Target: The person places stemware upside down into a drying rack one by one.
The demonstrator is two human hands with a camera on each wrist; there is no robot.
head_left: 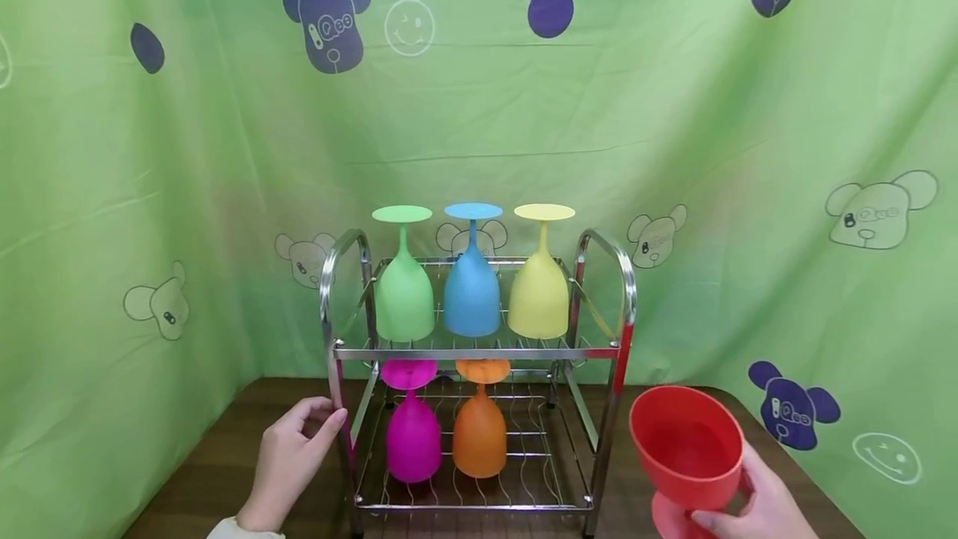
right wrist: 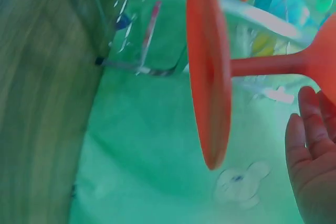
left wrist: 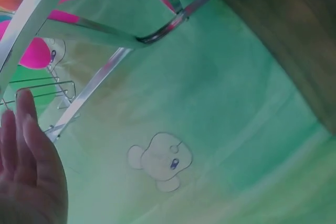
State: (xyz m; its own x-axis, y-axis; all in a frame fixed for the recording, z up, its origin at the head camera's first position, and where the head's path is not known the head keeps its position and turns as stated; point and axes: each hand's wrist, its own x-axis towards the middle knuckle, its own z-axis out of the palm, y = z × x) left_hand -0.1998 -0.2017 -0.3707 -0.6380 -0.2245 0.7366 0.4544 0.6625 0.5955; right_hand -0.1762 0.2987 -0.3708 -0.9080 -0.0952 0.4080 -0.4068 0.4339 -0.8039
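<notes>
My right hand (head_left: 771,499) grips a red plastic goblet (head_left: 684,435) by its bowl, to the right of a two-tier metal rack (head_left: 479,353). The goblet is tilted with its mouth up and towards the rack. Its stem and round foot (right wrist: 210,77) show large in the right wrist view. Near the rack's left front post, my left hand (head_left: 288,456) has its thumb and fingertips right at the metal. In the left wrist view those fingers (left wrist: 44,156) look nearly straight. Upside down on the upper tier stand a green goblet (head_left: 404,302), a blue one (head_left: 471,298) and a yellow one (head_left: 539,302).
On the lower tier a magenta goblet (head_left: 413,443) and an orange goblet (head_left: 479,439) stand upside down at the left and middle. The rack sits on a dark wooden table (head_left: 224,472). A green patterned cloth (head_left: 479,106) hangs behind and at both sides.
</notes>
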